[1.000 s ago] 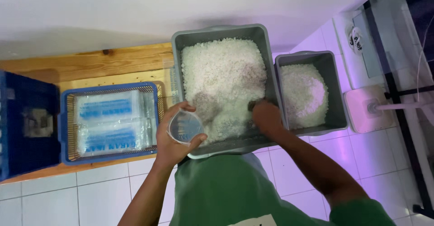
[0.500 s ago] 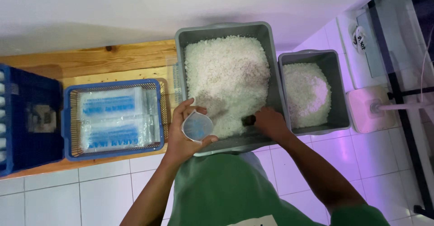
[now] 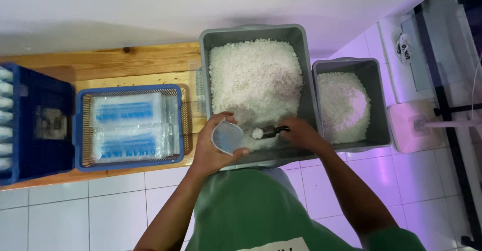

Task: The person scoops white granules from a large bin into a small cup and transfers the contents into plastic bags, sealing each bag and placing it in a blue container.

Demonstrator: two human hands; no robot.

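Here, in the head view, the left hand [image 3: 213,148] curls around the open mouth of a clear plastic bag [image 3: 227,137] over the large grey tub [image 3: 305,87], while the right hand [image 3: 300,134] grips a small dark scoop [image 3: 267,131] loaded with white grains [image 3: 256,80] beside the bag.
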